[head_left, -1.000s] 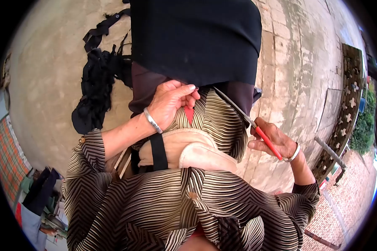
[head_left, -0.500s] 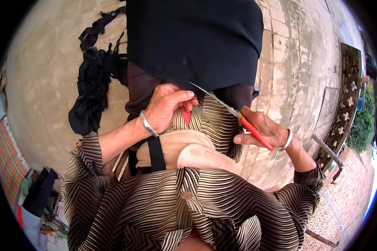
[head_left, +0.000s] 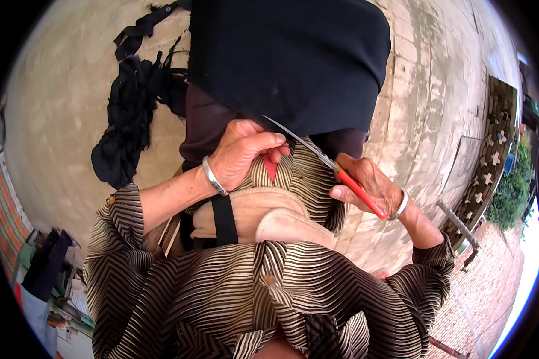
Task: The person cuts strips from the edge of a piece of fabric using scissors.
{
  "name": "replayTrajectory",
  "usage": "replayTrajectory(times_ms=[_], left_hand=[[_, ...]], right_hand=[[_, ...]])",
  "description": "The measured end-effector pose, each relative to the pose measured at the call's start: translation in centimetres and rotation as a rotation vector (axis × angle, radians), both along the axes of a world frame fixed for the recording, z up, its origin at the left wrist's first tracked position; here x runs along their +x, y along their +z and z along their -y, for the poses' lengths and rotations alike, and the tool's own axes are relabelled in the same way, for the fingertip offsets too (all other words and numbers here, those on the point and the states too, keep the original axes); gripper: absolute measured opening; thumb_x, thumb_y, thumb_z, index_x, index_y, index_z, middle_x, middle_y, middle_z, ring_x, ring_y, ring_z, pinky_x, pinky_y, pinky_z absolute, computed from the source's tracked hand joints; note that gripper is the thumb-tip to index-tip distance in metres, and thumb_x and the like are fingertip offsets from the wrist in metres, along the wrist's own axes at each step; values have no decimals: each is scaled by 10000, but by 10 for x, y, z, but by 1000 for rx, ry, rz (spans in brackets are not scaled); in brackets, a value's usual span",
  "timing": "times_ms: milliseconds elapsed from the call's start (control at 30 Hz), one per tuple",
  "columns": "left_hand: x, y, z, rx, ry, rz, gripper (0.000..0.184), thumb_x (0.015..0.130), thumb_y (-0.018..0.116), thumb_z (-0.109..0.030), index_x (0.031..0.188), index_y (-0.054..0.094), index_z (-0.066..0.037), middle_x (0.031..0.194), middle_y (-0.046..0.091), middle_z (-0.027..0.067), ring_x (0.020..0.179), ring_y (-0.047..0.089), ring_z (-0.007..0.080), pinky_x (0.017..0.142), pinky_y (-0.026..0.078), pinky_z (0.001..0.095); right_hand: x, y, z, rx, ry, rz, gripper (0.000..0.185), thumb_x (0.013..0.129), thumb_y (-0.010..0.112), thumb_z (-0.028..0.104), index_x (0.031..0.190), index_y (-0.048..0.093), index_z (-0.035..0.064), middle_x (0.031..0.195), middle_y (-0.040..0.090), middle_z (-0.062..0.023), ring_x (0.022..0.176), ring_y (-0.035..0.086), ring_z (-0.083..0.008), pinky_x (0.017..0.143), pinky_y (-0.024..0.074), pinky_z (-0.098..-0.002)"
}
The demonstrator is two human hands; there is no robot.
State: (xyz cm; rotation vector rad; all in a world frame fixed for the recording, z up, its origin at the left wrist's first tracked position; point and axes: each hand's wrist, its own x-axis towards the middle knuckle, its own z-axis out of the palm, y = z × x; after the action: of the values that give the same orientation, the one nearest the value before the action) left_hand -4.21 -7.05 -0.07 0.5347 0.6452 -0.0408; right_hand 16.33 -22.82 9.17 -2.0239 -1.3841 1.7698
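Observation:
A large black cloth lies spread over my lap and knees. My left hand is closed at its near edge, thumb and forefinger pinched on the cloth; the exact grip is partly hidden by the fingers. In my right hand are scissors with red handles. Their blades look closed or nearly so and point up and left, with the tip over the cloth's edge close to my left hand. Beneath the fingers of my left hand shows a small red pointed piece.
Torn black fabric strips lie on the paved floor to the left. A beige padded piece with a black strap rests at my waist. Off right are a low wall with cross-shaped openings and green plants.
The view has shifted slightly. The scissors and both hands keep nearly the same pose, with the scissor tip a little nearer my left hand's side of the cloth.

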Motion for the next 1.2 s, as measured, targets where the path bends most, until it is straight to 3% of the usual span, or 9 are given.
replayTrajectory(times_ms=[233,533,900,1033,1200], left_hand=[[0,0,0,2,-15,4,150,886,592,-61,941,669,55,848,678,122,710,621,126,703,519,246],[-1,3,0,37,-16,23,154,876,605,-74,913,674,58,817,686,129,681,633,133,677,524,242],[-2,3,0,21,-15,28,147,865,621,-68,870,675,69,777,685,141,621,636,151,539,551,278],[-2,4,-2,14,-12,27,148,863,626,-70,859,678,69,785,687,149,618,636,154,541,550,270],[-2,5,-1,73,-32,31,154,861,631,-71,841,679,74,776,685,151,617,634,152,552,547,268]], right_hand=[[-2,-3,4,48,52,40,588,901,581,530,759,456,-26,573,432,-221,561,516,-385,530,408,-418],[-2,-2,-1,18,67,-91,650,861,619,583,892,410,-32,579,355,-163,545,474,-258,535,387,-381],[-13,12,-18,-46,-35,35,593,869,620,544,775,474,-23,580,481,-208,554,536,-396,535,419,-431],[-12,6,-11,-27,-25,6,617,843,635,574,812,475,-21,584,489,-214,566,545,-402,541,429,-424],[-14,4,-18,-65,-35,-98,671,809,662,603,854,442,-29,575,445,-177,587,561,-321,562,424,-403]])
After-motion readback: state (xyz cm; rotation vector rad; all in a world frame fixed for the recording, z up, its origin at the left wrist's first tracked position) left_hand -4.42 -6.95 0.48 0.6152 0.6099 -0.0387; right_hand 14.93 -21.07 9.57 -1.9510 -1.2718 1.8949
